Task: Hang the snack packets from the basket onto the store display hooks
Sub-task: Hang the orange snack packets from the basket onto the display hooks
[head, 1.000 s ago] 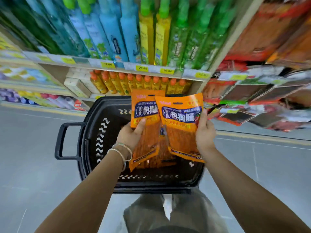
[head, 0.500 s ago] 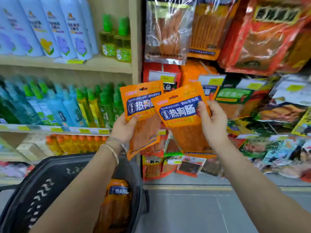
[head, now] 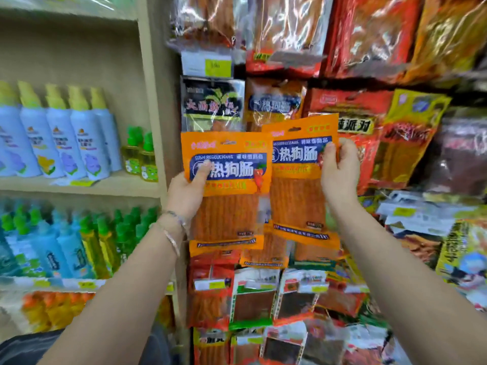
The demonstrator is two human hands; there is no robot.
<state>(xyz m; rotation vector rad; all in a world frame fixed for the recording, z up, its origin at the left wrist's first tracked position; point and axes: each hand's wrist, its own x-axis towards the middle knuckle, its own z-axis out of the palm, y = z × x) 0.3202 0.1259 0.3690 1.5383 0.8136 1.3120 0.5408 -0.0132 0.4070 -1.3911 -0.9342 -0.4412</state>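
Snack packets (head: 263,206) fill both my hands. My left hand (head: 184,192) pinches the left packet (head: 229,206) at its label, thumb on the front. My right hand (head: 340,175) pinches the right packet (head: 297,198) at its upper right edge. Their inner edges overlap between my grips. A matching packet (head: 274,104) hangs just above them, and spray bottles (head: 66,143) stand on a shelf (head: 116,184) left of my left hand.

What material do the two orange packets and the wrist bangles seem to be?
Left packet and right packet: likely glossy plastic film; printed top, clear window showing sticks inside. Bangles: probably silvery metal; thin, pale shine.
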